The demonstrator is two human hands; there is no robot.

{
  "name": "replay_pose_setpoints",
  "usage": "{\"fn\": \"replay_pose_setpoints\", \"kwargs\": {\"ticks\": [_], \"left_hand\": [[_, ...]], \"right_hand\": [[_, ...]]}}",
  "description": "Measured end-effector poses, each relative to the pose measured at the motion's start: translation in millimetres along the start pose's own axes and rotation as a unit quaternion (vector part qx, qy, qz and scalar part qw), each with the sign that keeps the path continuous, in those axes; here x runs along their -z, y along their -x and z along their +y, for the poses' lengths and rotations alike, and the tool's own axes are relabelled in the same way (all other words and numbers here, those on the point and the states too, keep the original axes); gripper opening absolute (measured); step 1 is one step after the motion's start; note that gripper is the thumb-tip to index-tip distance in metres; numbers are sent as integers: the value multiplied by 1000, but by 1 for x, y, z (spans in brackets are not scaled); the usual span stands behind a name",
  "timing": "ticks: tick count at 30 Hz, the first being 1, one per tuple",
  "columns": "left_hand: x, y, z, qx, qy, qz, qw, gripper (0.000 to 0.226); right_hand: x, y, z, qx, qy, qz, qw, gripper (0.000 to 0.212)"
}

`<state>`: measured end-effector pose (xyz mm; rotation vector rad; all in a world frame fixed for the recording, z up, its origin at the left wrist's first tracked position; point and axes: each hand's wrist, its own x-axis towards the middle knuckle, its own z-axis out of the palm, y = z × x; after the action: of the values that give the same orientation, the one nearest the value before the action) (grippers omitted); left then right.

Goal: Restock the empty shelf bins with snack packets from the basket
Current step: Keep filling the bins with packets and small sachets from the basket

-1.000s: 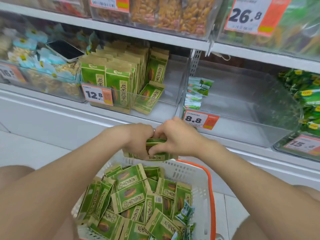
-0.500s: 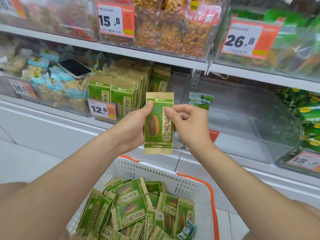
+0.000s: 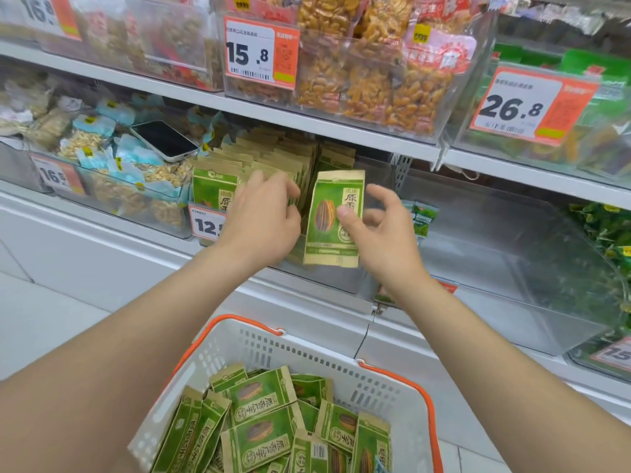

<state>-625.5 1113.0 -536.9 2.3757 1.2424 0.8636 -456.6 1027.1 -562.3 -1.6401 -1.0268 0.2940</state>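
Right hand pinching green seed packet, left hand loosely spread against binned packets, 15.8 tag, 26.8 tag

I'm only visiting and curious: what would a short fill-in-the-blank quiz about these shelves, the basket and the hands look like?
1. The right hand holds one upright packet with its ___ on the printed front.
2. The white basket has ___ handles.
3. A phone lies on the snacks in the bin to the ___ of the shelved green packets.
4. The price tag directly above those packets reads ___.

Missing words: thumb; orange; left; 15.8
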Motion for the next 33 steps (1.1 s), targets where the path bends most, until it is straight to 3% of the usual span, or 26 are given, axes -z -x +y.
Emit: {"fn": "replay_pose_setpoints", "kwargs": {"ticks": [4, 8, 13, 16, 19, 25, 27, 28, 31, 33], "left_hand": [[7, -9, -13, -9, -79, -26, 996, 33], [7, -11, -20, -32, -102, -37, 994, 33], [8, -17, -21, -39, -105, -27, 993, 27], [7, -20, -23, -46, -106, -22, 993, 20], [6, -22, -25, -53, -105, -18, 993, 18], [3, -23, -28, -65, -103, -2, 993, 17], [3, -24, -29, -66, -101, 0, 993, 17], [2, -24, -29, -66, -101, 1, 993, 16], [2, -25, -28, -65, -102, 3, 993, 15], [2, -26, -28, -64, -102, 2, 993, 13]], "right_hand": [[-17, -30, -6, 44, 120, 47, 991, 74], [-43, -54, -10, -13, 168, 64, 984, 54], [-64, -78, 11, -190, 176, -42, 965, 54], [-75, -85, 16, -223, 246, -114, 936, 61], [-79, -93, 20, -252, 183, -137, 940, 57], [-76, -106, 19, -274, 72, -49, 958, 60], [-79, -112, 21, -268, 20, -26, 963, 74], [-81, -114, 20, -259, 25, -18, 965, 76], [-84, -121, 20, -212, 81, 28, 973, 46], [-85, -124, 18, -226, 78, 41, 970, 56]]}}
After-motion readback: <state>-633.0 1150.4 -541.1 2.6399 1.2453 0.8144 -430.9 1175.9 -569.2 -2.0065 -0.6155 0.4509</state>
